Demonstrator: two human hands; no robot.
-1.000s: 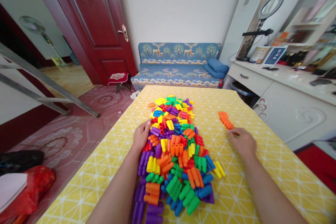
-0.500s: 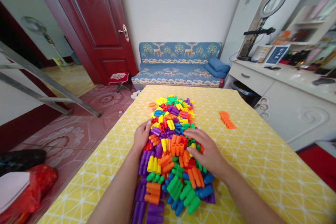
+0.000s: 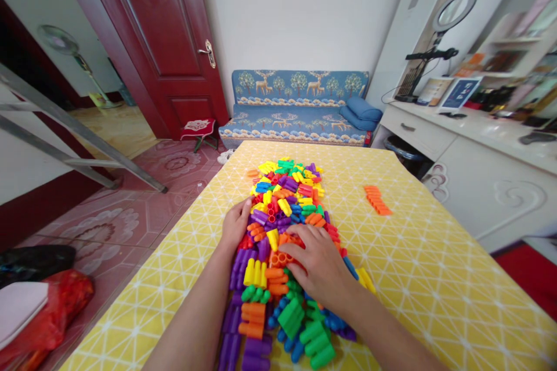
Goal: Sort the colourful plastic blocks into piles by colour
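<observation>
We see pile (image 3: 263,249) of coloured tube pieces on bench (image 3: 430,266). Left hand (image 3: 235,223) touches pile's left edge; grip unclear to us (fingertips partly hidden). Right hand (image 3: 319,264) over pile's middle, fingers curved at orange piece (image 3: 279,258); can't tell if closed. Orange row (image 3: 378,200) right of pile, well apart.

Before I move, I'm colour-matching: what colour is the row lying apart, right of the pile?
The row is orange, in the head view.

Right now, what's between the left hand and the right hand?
In the head view, part of the pile: purple, yellow and orange plastic pieces lie between the left hand and right hand.
</observation>
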